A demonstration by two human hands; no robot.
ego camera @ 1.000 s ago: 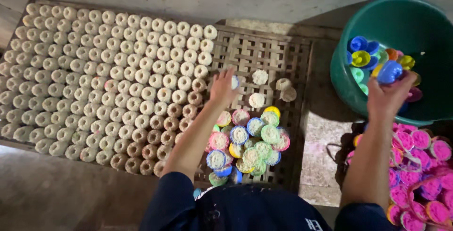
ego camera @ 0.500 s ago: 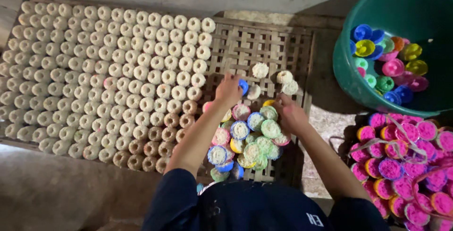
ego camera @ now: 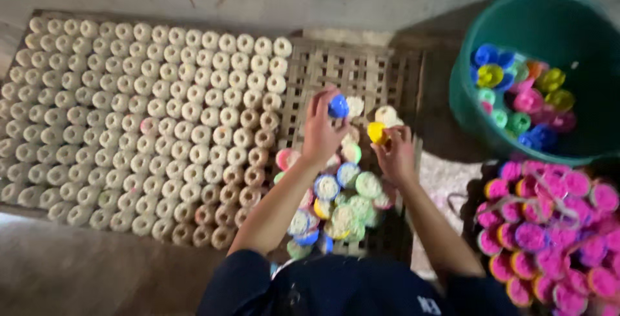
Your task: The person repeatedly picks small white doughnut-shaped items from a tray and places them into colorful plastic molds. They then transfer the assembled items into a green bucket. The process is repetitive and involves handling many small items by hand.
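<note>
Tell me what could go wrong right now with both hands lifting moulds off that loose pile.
1. The left hand pinches a blue mould by its edge, so it may slip and drop onto the white cakes lined up on the slatted rack.
2. The right hand with the yellow mould works above the heaped filled moulds, and a nudge could tip one over.

One head-worn view looks steeply down from close above onto the wooden rack (ego camera: 361, 71) on the floor.
</note>
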